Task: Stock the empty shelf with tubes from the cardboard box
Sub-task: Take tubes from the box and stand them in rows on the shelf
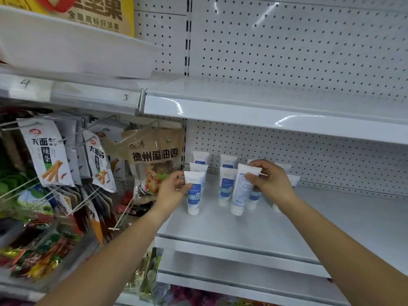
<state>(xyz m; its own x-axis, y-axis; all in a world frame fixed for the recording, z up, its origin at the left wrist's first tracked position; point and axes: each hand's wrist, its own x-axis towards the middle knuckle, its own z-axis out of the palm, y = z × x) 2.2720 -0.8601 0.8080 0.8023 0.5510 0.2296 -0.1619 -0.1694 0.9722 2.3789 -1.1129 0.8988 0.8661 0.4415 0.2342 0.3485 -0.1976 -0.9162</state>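
Left hand (174,188), arm outstretched, pinches upright white-and-blue plastic tube (194,196) from 9 o'clock. Right hand (272,181) grips leaning white plastic tube (240,194) from 3 o'clock.

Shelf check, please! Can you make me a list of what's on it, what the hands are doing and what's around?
Surface: white metal shelf.
Job's things: white-and-blue tubes standing upright in rows at its left end; cardboard box not in view.
Clutter: nothing seen.
Hands: left hand grips the front left tube; right hand pinches the top of a turned tube.
Cables: nothing seen.
Surroundings: pegboard back wall, upper shelf, hanging snack packets on the left.
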